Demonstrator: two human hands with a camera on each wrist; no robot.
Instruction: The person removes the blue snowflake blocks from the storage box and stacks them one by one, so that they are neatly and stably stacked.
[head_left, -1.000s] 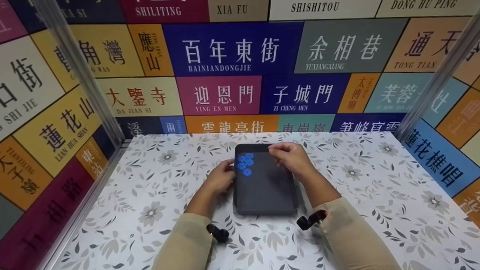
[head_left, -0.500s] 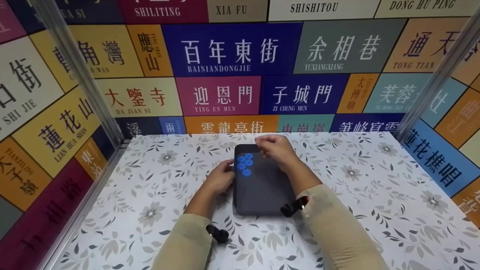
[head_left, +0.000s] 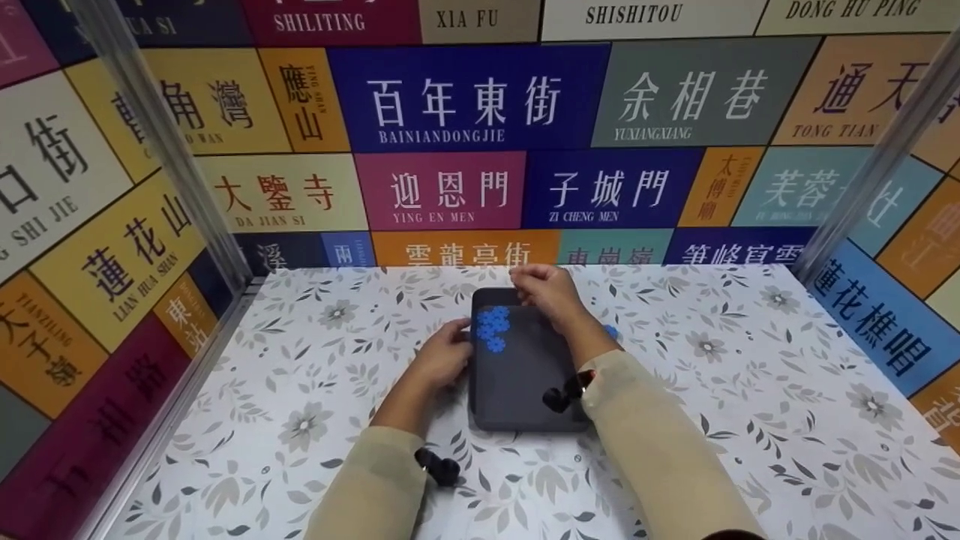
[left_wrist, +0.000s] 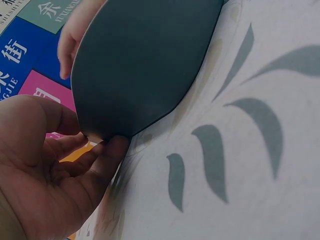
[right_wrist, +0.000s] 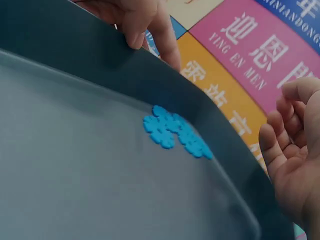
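Note:
A dark grey tray [head_left: 514, 390] lies on the patterned tabletop. Several blue flower-shaped plastic discs [head_left: 493, 327] are grouped in its far left corner; the discs [right_wrist: 172, 131] lie against the wall in the right wrist view. My left hand [head_left: 442, 356] grips the tray's left side, thumb and fingers at its edge in the left wrist view. Over the far rim is my right hand [head_left: 547, 292], fingers loosely bent. In the right wrist view this hand [right_wrist: 297, 155] shows nothing between its fingers. Another blue piece [head_left: 611, 331] peeks out beside my right forearm, mostly hidden.
Behind the table stands a wall [head_left: 465, 97] of coloured signs with lettering. Metal posts [head_left: 191, 172] rise at the table's back corners. A small black camera [head_left: 439, 469] sits at my left cuff, another camera [head_left: 566, 394] at my right.
My right hand has moved left and away from me, from above the tray's right part to its far rim. A blue piece now shows beside my right forearm. My left hand stays put.

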